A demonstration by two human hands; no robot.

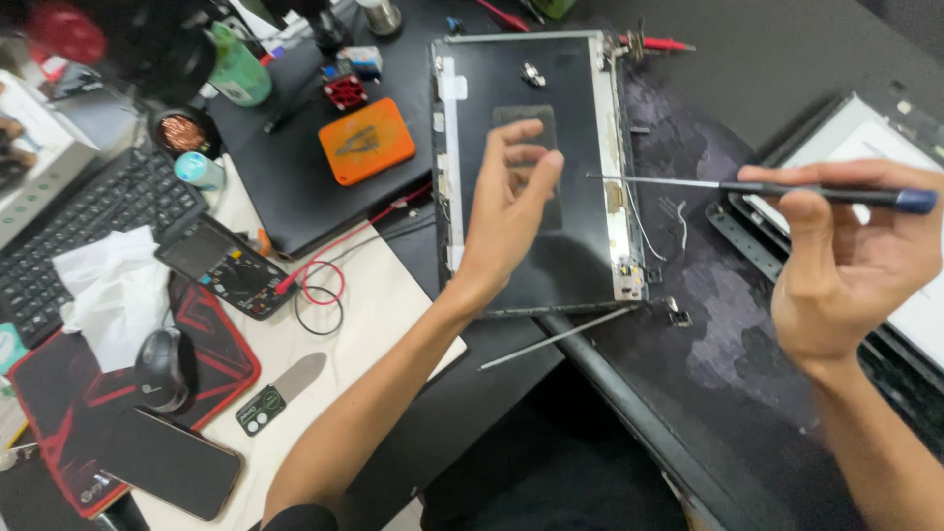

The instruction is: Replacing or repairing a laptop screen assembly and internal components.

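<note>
Left hand [511, 211] at centre frame, fingers spread and loose, grip open, holding nothing, hovering over dark laptop lid shell [531, 167] lying flat on worktop [393, 285]; contact with shell not clear. Right hand [846, 265] at right edge, raised, grip closed on screwdriver [757, 187], thumb and fingers pinching dark handle with blue end cap. Long thin shaft pointing left, tip just at right border of lid shell, above white cables [659, 221]. Lid shell in upper centre, silver trim on sides, small metal piece near its top. Thin metal rod [556, 339] just below shell, lying diagonal. Laptop display panel [865, 138] at far right, partly behind right hand. Orange case [366, 141] upper left of centre on closed black laptop. Multimeter [226, 265] at left with red lead looped beside it. Keyboard [79, 226] far left, crumpled tissue [113, 290] touching it. Mouse [162, 369] on red-black pad, phone [167, 462] lower left. Green bottle [236, 69] upper left.
</note>
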